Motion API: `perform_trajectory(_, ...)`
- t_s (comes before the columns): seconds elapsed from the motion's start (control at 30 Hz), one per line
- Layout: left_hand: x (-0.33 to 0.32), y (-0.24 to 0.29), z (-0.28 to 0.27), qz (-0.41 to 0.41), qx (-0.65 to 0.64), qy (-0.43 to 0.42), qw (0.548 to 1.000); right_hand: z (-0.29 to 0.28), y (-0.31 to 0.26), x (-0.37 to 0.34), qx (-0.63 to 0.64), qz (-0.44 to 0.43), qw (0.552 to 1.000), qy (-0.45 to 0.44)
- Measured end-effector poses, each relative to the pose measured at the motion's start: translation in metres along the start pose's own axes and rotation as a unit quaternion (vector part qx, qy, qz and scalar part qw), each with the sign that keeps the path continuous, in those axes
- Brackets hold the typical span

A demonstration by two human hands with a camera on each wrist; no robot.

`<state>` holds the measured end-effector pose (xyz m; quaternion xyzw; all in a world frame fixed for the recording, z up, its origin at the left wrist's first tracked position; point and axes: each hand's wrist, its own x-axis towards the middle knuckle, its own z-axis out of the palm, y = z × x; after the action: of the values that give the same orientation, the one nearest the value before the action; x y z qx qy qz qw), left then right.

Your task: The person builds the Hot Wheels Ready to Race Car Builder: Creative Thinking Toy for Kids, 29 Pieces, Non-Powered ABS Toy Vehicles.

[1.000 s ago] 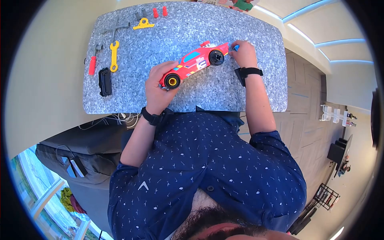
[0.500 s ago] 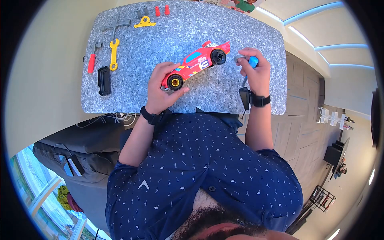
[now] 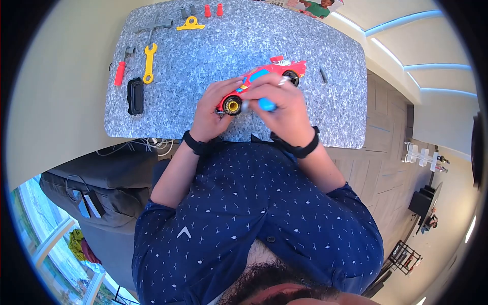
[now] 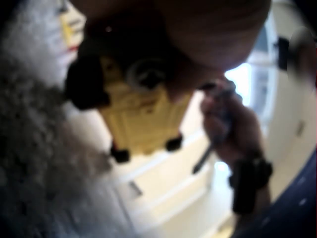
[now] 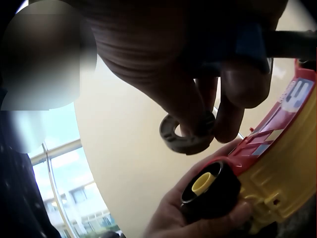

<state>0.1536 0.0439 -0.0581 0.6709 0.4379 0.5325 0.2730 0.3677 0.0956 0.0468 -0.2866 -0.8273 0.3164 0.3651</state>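
A red toy race car (image 3: pixel 259 74) with a yellow underside (image 4: pixel 143 129) is tilted up in my left hand (image 3: pixel 209 109), which grips it by the end nearest me. The wheel there (image 5: pixel 213 193) is black, with a yellow hub sticking out. Close beside that wheel, my right hand (image 3: pixel 285 108) pinches a grey ring (image 5: pixel 181 144) between fingertips and thumb. The same hand keeps a blue-handled screwdriver (image 3: pixel 267 104) in its palm, its dark shaft (image 4: pixel 202 161) pointing away. In the head view the right hand covers part of the car's side.
A small dark grey peg (image 3: pixel 324 75) lies right of the car on the speckled table (image 3: pixel 335 117). Toward the left are a yellow wrench (image 3: pixel 149 63), a red-handled tool (image 3: pixel 120 73), a black tray-like part (image 3: pixel 135 96), a grey hammer-shaped tool (image 3: pixel 155 28), a yellow bracket (image 3: pixel 190 24) and red pegs (image 3: pixel 207 10).
My right hand has left the car's far wheel with the grey ring and screwdriver, and crossed left to the near wheel. The peg now shows on the table. My left hand keeps holding the car.
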Motion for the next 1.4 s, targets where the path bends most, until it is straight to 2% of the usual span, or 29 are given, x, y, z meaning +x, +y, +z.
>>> perform_trajectory(0.13, -0.001, -0.003, 0.003, 0.000, -0.026, 0.004, 1.000, 0.019, -0.009, 0.005, -0.092, 0.015, 0.994, -0.057)
perform_trajectory(0.23, 0.000, -0.002, 0.000, 0.005, -0.010, -0.010, 1.000, 0.028, -0.001, 0.007, -0.126, -0.037, 0.991, -0.035)
perform_trajectory(0.43, -0.002, -0.004, 0.001, -0.007, -0.012, -0.009, 1.000, 0.030, 0.004, 0.006, -0.072, -0.023, 0.997, -0.016)
perform_trajectory(0.53, -0.002, -0.004, 0.002, -0.009, -0.015, -0.005, 1.000, 0.030, 0.009, -0.002, -0.014, 0.016, 1.000, -0.009)
perform_trajectory(0.73, -0.002, -0.006, -0.001, -0.014, -0.030, -0.010, 0.999, 0.026, 0.011, -0.002, -0.054, -0.035, 0.998, -0.021)
perform_trajectory(0.93, -0.002, -0.006, -0.003, -0.008, -0.022, -0.013, 1.000, 0.029, 0.004, -0.004, -0.042, -0.001, 0.999, -0.017)
perform_trajectory(1.13, -0.002, -0.006, -0.003, -0.011, -0.030, -0.012, 0.999, 0.035, -0.001, -0.006, -0.039, -0.040, 0.998, -0.016)
perform_trajectory(1.23, -0.003, -0.005, -0.002, -0.020, -0.044, -0.009, 0.999, 0.036, 0.005, -0.006, -0.064, -0.035, 0.997, -0.041)
perform_trajectory(1.33, -0.003, -0.007, -0.002, -0.019, -0.044, -0.007, 0.999, 0.038, 0.008, -0.007, -0.070, -0.042, 0.996, -0.025)
perform_trajectory(1.4, -0.003, -0.007, -0.003, -0.015, -0.039, -0.010, 0.999, 0.033, 0.006, -0.003, -0.027, -0.041, 0.998, -0.033)
